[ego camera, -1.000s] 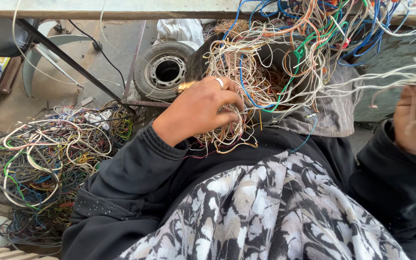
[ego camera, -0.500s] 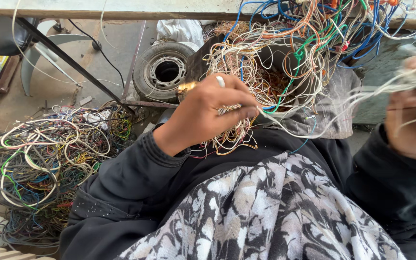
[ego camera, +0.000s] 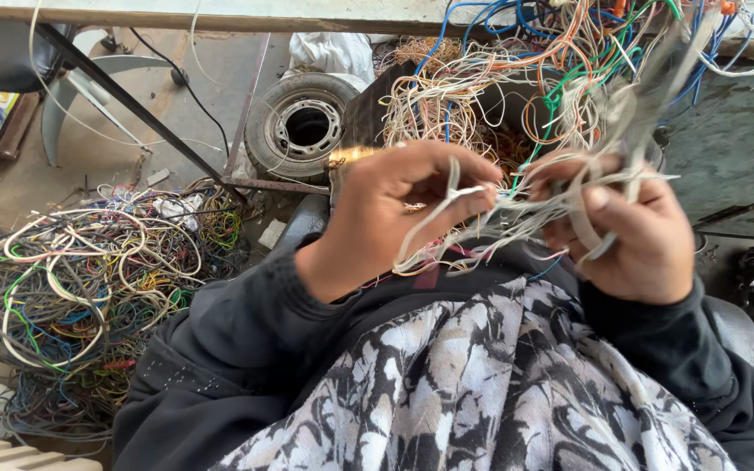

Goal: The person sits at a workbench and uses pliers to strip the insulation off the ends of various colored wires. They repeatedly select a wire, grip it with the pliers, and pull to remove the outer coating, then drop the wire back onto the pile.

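Head cam shows your left hand (ego camera: 403, 209) pinching a few pale wires (ego camera: 517, 205) between thumb and fingers, while your right hand (ego camera: 630, 231) is closed around the same bundle just beside it, right over your lap. Looks like you're mid-sorting, teasing strands apart. Next move probably needs a steady pull so nothing snags. Big wire pile (ego camera: 80, 288) sits well off past your left hand, old tire (ego camera: 303, 122) beyond it.

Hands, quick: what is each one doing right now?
Left hand: closed, fingers pinching pale wire strands.
Right hand: closed around a bundle of pale wires that runs up toward the tangle.
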